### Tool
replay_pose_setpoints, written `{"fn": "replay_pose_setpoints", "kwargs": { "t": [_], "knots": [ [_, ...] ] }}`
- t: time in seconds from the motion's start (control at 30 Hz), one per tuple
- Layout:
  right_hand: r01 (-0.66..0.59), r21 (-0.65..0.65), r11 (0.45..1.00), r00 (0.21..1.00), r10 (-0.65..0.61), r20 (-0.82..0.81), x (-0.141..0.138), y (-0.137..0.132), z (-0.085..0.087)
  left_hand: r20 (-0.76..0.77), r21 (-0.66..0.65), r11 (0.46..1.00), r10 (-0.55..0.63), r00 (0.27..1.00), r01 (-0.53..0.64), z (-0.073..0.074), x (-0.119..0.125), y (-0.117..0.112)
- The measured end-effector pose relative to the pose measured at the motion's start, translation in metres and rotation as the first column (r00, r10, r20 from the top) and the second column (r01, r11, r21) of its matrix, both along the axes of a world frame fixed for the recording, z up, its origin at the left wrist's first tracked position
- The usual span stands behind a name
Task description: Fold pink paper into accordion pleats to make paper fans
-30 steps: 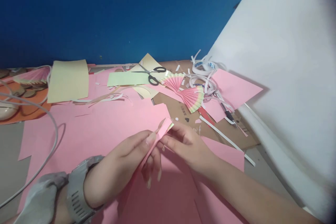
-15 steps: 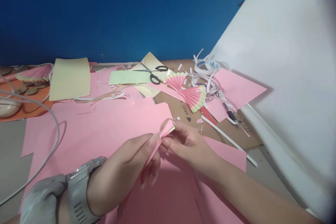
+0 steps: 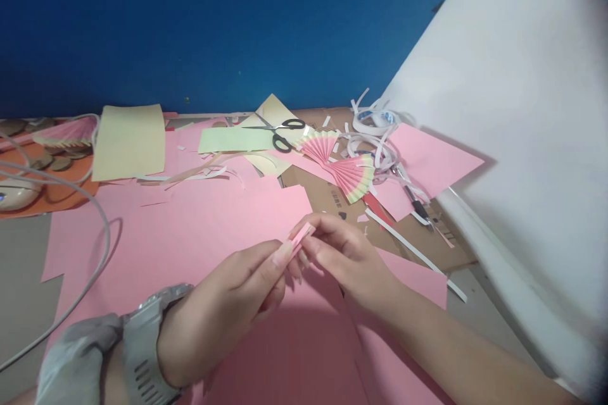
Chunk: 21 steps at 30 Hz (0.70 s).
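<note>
A narrow folded strip of pink paper (image 3: 301,237) is pinched by closed fingertips of the left hand (image 3: 254,278) and right hand (image 3: 351,261), above large pink paper sheets (image 3: 213,221); flat brown discs (image 3: 61,164) are borne by an orange sheet (image 3: 59,201).

A papercraft corner, in a home or an office I cannot tell: black-handled metal scissors (image 3: 275,128) on a cluttered grey counter (image 3: 26,291), broad pink paper sheets (image 3: 190,221) before them, a pleated pink-and-green paper fan (image 3: 351,172) just right of them, a plain blue wall (image 3: 237,31) behind.
</note>
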State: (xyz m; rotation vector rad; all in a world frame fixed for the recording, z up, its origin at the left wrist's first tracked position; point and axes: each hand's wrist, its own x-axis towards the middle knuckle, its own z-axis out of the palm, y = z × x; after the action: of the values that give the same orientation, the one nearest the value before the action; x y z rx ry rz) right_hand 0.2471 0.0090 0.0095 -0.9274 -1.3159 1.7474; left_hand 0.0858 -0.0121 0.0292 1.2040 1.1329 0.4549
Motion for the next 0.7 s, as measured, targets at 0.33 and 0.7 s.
{"fn": "replay_pose_setpoints", "kwargs": {
  "t": [0.33, 0.7],
  "knots": [
    [-0.1, 0.006, 0.995, 0.995, 0.1, -0.02, 0.002, 0.001, -0.001, 0.03, 0.02, 0.995, 0.097, 0.995, -0.098, 0.013, 0.006, -0.002],
    [-0.058, 0.098, 0.993, 0.974, 0.035, 0.225, 0.006, 0.006, 0.003, 0.338, -0.31, 0.946, 0.022, 0.941, 0.09, -0.009, -0.008, 0.004]
  ]
}}
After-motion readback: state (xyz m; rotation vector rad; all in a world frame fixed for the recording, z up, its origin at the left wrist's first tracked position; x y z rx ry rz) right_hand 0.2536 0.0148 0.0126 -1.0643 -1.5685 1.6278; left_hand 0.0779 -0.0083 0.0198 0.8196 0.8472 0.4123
